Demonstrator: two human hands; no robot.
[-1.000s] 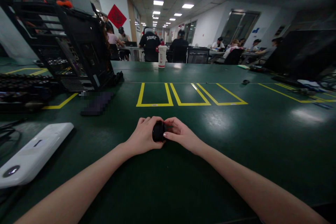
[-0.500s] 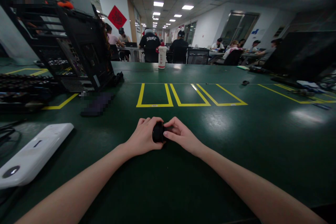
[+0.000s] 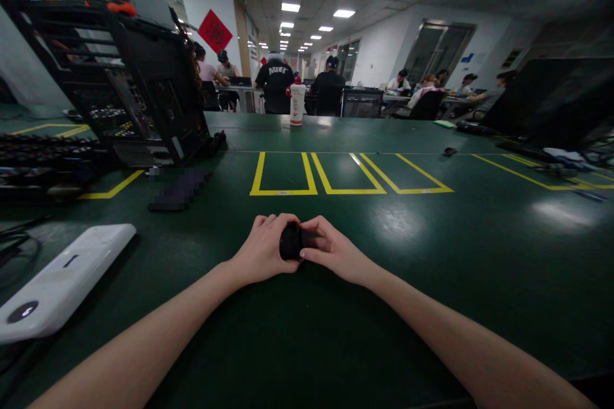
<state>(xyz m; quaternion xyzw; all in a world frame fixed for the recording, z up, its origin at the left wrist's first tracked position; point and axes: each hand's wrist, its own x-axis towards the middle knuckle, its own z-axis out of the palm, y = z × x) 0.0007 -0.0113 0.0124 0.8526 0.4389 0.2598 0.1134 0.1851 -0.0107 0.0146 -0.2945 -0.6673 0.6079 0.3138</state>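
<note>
Just beyond the middle of the view, my left hand (image 3: 263, 248) is wrapped round a small black cylindrical object (image 3: 289, 242), thumb below it and fingers over the top. My right hand (image 3: 334, 250) pinches the right end of the same object between thumb and fingertips. It lies on its side, low over the green tabletop (image 3: 307, 339); I cannot tell whether it touches the surface. Its exact kind is unclear, and my fingers cover part of it.
Yellow tape outlines (image 3: 284, 192) mark the table ahead. A white device (image 3: 62, 281) and a dark flat item (image 3: 177, 190) lie left, near an open computer case (image 3: 144, 96). A white bottle (image 3: 297, 105) stands behind, and a small black ring-like piece (image 3: 449, 151) lies right. People sit farther back.
My right thumb has slid slightly down along the object's right edge, and the right fingers have shifted a little. My left hand keeps its grip.
</note>
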